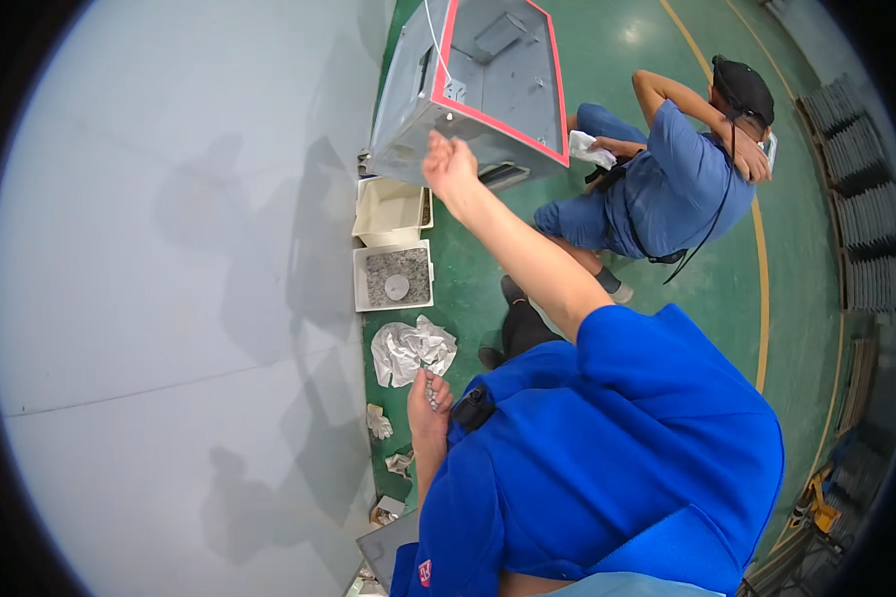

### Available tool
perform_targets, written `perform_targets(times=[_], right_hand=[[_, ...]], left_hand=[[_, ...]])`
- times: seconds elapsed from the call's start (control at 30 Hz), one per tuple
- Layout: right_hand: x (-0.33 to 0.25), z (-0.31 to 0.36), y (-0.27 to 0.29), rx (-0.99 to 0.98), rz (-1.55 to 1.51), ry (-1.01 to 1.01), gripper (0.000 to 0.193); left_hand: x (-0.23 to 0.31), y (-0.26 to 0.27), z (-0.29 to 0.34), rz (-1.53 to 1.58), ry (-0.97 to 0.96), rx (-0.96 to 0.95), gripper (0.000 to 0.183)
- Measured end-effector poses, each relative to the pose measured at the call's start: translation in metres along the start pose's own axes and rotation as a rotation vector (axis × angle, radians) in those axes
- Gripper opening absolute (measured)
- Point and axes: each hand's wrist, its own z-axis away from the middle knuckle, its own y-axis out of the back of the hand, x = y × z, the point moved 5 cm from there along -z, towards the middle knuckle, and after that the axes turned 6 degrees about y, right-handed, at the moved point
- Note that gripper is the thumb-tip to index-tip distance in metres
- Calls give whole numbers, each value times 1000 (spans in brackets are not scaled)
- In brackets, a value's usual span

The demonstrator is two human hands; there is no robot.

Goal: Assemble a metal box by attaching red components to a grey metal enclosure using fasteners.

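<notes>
A grey metal cabinet (393, 109) with a pinkish-red strip around its open side stands ahead of me. My right arm reaches out to it, and my right hand (450, 167) is closed beside its near corner, fingers curled. Whatever those fingers hold, if anything, is too small to make out. Low by my body, my left hand (430, 403) is curled around a small heap of grey metal pieces (432, 392), whose exact kind I cannot tell. Just beyond that hand, a crumpled silvery-white plastic bag (408, 350) lies on the floor.
Along the wall (169, 298) stand a cream bin (388, 204) and a white bin (358, 281) of small grey parts with a round disc. A glove (378, 422) lies nearer. At right, a seated person (682, 174) in blue holds something white. Stacked grey panels (861, 199) line the far right.
</notes>
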Motion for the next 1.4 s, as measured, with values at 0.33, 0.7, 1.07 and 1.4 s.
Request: perform_targets(times=[0.33,0.7,1.07,1.4], right_hand=[[47,182,100,-1258,1556,-457,13],[18,110,83,-795,1225,-127,10],[-47,-9,-21,29,255,262,9],[-39,2,-31,84,282,380,10]], left_hand=[[22,-37,-8,-250,-75,-61,24],[17,-49,-16,-172,-74,-101,24],[6,-28,-15,-76,5,-45,24],[10,-31,-12,-36,-3,-57,23]])
